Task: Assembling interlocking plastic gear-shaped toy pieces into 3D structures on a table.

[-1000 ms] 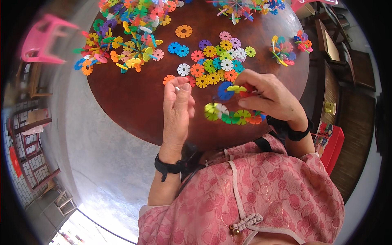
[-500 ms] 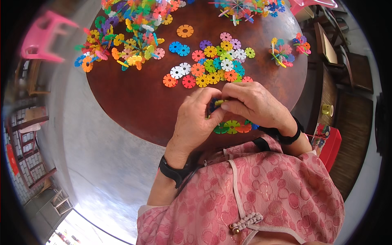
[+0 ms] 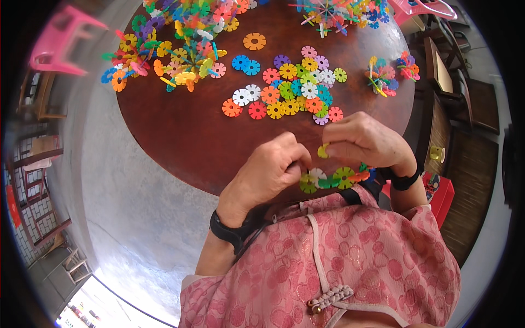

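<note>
My right hand (image 3: pixel 363 142) pinches a yellow notched plastic disc (image 3: pixel 322 151) between thumb and fingers. To its left, my left hand (image 3: pixel 270 167) is closed, thumb against curled fingers; what they grip is hidden. A gap separates the two hands. Just below them, by my clothing, is a row of linked notched discs (image 3: pixel 344 176) in green, white and orange; its left end comes close to my left fingertips. Beyond my hands, loose discs (image 3: pixel 287 90) of many colours lie spread and overlapping on the round brown table (image 3: pixel 180 131).
Large clusters of joined discs (image 3: pixel 191 49) stand at the far left, with another cluster (image 3: pixel 328 11) at the far edge. Two small disc balls (image 3: pixel 381 76) sit at the right. Pink stools (image 3: pixel 63 41) stand beyond the table, and a red stool (image 3: pixel 444 199) is at my right.
My hands have come apart: the right moved right with the yellow disc, the left slightly down. More of the linked row shows, and a purple disc near my right hand is uncovered.
</note>
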`<control>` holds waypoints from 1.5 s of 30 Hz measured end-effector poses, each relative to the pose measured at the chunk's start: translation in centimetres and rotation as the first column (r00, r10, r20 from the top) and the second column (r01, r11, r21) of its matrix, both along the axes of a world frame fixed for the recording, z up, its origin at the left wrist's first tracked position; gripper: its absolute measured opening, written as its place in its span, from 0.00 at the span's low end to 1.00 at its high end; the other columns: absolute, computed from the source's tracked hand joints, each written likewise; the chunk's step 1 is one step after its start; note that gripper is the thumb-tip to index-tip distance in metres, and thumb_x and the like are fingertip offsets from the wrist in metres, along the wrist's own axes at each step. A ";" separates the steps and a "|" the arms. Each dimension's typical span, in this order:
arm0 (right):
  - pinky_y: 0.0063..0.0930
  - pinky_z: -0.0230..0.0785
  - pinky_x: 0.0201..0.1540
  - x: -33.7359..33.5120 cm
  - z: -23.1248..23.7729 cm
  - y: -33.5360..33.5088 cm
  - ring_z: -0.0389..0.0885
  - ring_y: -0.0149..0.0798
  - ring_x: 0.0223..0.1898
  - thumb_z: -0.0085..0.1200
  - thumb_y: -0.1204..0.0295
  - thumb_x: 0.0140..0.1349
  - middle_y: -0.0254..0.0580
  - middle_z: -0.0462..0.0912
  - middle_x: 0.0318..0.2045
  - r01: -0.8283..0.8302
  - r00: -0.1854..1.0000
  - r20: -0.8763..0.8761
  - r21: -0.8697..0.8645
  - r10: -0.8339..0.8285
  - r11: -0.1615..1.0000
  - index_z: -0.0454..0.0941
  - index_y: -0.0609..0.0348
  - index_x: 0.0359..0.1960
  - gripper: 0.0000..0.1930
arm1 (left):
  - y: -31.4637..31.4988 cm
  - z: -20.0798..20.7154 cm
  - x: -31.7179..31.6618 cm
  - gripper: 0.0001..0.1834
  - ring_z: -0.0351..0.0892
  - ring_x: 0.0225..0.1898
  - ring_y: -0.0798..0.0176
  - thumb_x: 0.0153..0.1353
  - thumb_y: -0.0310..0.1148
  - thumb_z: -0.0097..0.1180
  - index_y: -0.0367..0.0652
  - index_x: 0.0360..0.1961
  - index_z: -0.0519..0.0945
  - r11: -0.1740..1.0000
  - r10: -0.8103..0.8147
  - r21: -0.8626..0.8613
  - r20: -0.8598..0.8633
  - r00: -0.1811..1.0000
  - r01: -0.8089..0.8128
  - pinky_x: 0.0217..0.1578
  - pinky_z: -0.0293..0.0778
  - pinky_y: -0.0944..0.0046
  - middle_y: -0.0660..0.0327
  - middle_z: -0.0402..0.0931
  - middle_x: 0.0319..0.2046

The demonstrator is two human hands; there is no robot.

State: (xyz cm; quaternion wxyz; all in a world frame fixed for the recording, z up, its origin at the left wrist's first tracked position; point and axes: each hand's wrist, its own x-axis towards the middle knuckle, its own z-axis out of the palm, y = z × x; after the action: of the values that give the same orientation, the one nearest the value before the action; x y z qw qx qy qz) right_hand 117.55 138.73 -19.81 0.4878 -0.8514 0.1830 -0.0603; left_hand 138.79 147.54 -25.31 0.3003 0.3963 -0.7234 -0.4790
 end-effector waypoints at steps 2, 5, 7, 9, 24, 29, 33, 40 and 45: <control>0.39 0.65 0.28 0.0 1.1 0.0 0.75 0.52 0.25 0.55 0.68 0.61 0.48 0.75 0.22 0.138 0.985 -0.114 0.042 -0.132 0.990 0.70 0.62 0.32 0.10 | 0.0 0.5 -0.4 0.10 0.75 0.30 0.60 0.51 0.19 0.54 0.39 0.36 0.78 0.964 0.264 -0.051 0.034 0.964 -0.262 0.33 0.71 0.64 0.58 0.72 0.29; 0.38 0.65 0.27 0.9 -0.1 0.4 0.76 0.52 0.25 0.58 0.68 0.59 0.46 0.75 0.22 0.191 0.980 -0.046 -0.068 -0.194 0.979 0.69 0.60 0.34 0.11 | -0.4 1.1 -0.3 0.10 0.74 0.29 0.64 0.53 0.22 0.57 0.41 0.38 0.79 0.878 0.476 -0.061 0.032 0.879 -0.474 0.32 0.70 0.66 0.60 0.71 0.28; 0.37 0.65 0.28 1.4 -0.6 0.4 0.77 0.49 0.26 0.60 0.69 0.57 0.45 0.76 0.23 0.190 0.980 -0.056 -0.065 -0.193 0.980 0.67 0.59 0.34 0.13 | -0.6 0.2 0.2 0.11 0.73 0.33 0.66 0.56 0.23 0.57 0.42 0.41 0.78 0.863 0.505 -0.040 0.007 0.863 -0.504 0.33 0.69 0.67 0.62 0.71 0.30; 0.35 0.63 0.28 2.1 -0.5 0.7 0.74 0.45 0.25 0.61 0.72 0.53 0.43 0.74 0.23 0.233 0.969 -0.083 -0.026 -0.235 0.972 0.68 0.59 0.34 0.13 | -0.8 -0.5 0.7 0.15 0.73 0.37 0.54 0.55 0.22 0.56 0.42 0.45 0.75 0.776 0.618 -0.127 -0.046 0.785 -0.618 0.39 0.71 0.60 0.56 0.70 0.34; 0.39 0.69 0.31 1.7 -1.4 1.7 0.80 0.51 0.30 0.58 0.75 0.54 0.50 0.79 0.26 0.302 0.952 -0.061 0.032 -0.300 0.953 0.65 0.62 0.39 0.15 | -0.1 1.5 -0.6 0.13 0.75 0.35 0.50 0.54 0.36 0.63 0.43 0.37 0.74 0.950 0.310 -0.050 0.004 0.951 -0.309 0.35 0.69 0.57 0.59 0.77 0.34; 0.34 0.69 0.28 1.4 -0.7 1.0 0.79 0.46 0.26 0.60 0.74 0.53 0.48 0.78 0.25 0.236 0.972 -0.052 0.155 -0.230 0.959 0.65 0.62 0.40 0.17 | 0.3 1.1 -0.3 0.09 0.74 0.34 0.49 0.55 0.28 0.59 0.43 0.35 0.73 0.942 0.324 -0.090 -0.021 0.946 -0.325 0.34 0.68 0.57 0.58 0.75 0.32; 0.33 0.69 0.29 1.6 -1.5 1.1 0.79 0.44 0.27 0.62 0.73 0.53 0.46 0.78 0.26 0.204 0.978 -0.003 0.170 -0.206 0.964 0.67 0.60 0.43 0.19 | 0.4 1.3 0.1 0.08 0.74 0.34 0.49 0.55 0.26 0.59 0.43 0.35 0.73 0.922 0.381 -0.083 0.012 0.925 -0.379 0.34 0.68 0.56 0.58 0.74 0.32; 0.38 0.68 0.31 1.8 -2.5 0.5 0.80 0.50 0.29 0.60 0.71 0.57 0.48 0.79 0.27 0.117 0.992 0.025 0.169 -0.123 0.979 0.67 0.59 0.44 0.16 | 0.4 2.0 0.1 0.11 0.76 0.33 0.51 0.56 0.30 0.60 0.42 0.36 0.71 0.915 0.384 0.110 0.053 0.922 -0.387 0.33 0.71 0.58 0.56 0.74 0.32; 0.38 0.69 0.30 1.6 -1.9 0.7 0.80 0.50 0.28 0.62 0.70 0.54 0.48 0.78 0.24 0.120 0.990 0.052 0.162 -0.130 0.979 0.66 0.60 0.42 0.19 | 0.4 1.5 -0.7 0.16 0.77 0.30 0.51 0.60 0.41 0.59 0.40 0.35 0.69 0.929 0.326 0.163 0.061 0.943 -0.332 0.31 0.72 0.60 0.53 0.75 0.30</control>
State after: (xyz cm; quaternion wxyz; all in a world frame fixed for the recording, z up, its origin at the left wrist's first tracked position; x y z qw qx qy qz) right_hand 119.18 139.40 -21.68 0.5546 -0.7945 0.2250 -0.1026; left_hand 138.07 147.98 -23.82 0.3292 0.5439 -0.6078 -0.4758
